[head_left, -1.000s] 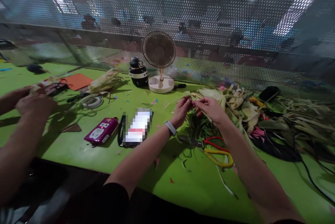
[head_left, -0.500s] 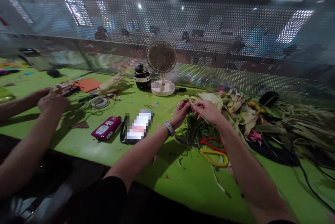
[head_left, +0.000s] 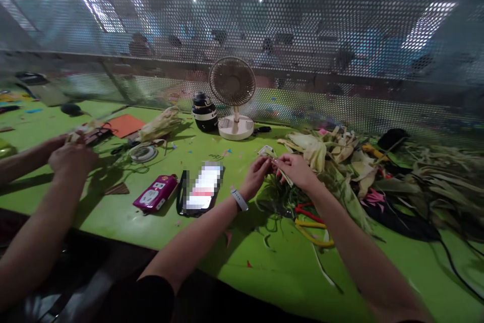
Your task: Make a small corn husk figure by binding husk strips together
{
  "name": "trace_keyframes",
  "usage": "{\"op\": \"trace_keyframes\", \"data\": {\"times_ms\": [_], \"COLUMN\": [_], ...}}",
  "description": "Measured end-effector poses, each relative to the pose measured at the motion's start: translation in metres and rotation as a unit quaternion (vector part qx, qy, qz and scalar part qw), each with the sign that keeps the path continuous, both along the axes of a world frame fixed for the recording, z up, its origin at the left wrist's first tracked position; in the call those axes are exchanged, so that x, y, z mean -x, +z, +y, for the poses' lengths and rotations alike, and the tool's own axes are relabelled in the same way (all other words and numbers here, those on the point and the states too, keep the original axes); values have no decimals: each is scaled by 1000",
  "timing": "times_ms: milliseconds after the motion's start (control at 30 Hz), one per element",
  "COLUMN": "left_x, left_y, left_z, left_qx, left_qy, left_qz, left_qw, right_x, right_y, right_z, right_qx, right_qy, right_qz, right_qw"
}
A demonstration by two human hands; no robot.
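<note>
My left hand (head_left: 257,177), with a pale band on the wrist, has its fingertips pinched together over the table. Close beside it my right hand (head_left: 297,169) is also pinched. Between the two sets of fingertips is a folded strip of pale dry husk (head_left: 269,151), whose ends stick out above and below the fingers. Thin green strands (head_left: 278,192) lie under the hands. Near my right forearm rest scissors (head_left: 312,235) with red and yellow handles, partly hidden by the arm. A heap of dry corn husks (head_left: 312,149) spreads just beyond my right hand.
A phone (head_left: 204,189) and a purple power strip (head_left: 156,193) lie left of my arm. A fan (head_left: 235,129) and a black jar (head_left: 204,114) stand before the perforated screen (head_left: 170,71). At the left, another person's hands (head_left: 73,154) work over the green table (head_left: 234,242).
The pale husk strip now shows above my fingertips, where it was hardly visible before. My hands have shifted slightly down and stay close together. The whole view has turned a little.
</note>
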State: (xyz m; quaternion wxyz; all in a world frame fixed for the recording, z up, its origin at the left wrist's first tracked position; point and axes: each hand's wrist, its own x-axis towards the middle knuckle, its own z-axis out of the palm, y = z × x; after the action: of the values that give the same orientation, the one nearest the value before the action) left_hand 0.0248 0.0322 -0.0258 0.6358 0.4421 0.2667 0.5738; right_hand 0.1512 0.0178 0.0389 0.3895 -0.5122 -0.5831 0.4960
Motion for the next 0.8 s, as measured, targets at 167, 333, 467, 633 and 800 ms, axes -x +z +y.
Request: {"op": "trace_keyframes", "data": {"times_ms": [167, 333, 467, 633, 800], "left_x": [4, 12, 14, 17, 21], "left_y": [0, 6, 8, 9, 10], "left_z": [-1, -2, -1, 1, 2], "left_qx": [30, 32, 25, 8, -9], "left_qy": [14, 67, 85, 85, 84], "left_qz": [-22, -25, -12, -3, 5], "left_qw": [999, 997, 996, 996, 996], "right_x": [3, 7, 10, 15, 16], "right_y": [-3, -5, -4, -1, -6], "right_z": [-4, -11, -12, -11, -11], "right_qx": [18, 50, 84, 106, 104], "right_qy": [11, 82, 74, 31, 37], "right_qz": [-16, -33, 8, 47, 79], "right_qw": [1000, 995, 994, 993, 991]}}
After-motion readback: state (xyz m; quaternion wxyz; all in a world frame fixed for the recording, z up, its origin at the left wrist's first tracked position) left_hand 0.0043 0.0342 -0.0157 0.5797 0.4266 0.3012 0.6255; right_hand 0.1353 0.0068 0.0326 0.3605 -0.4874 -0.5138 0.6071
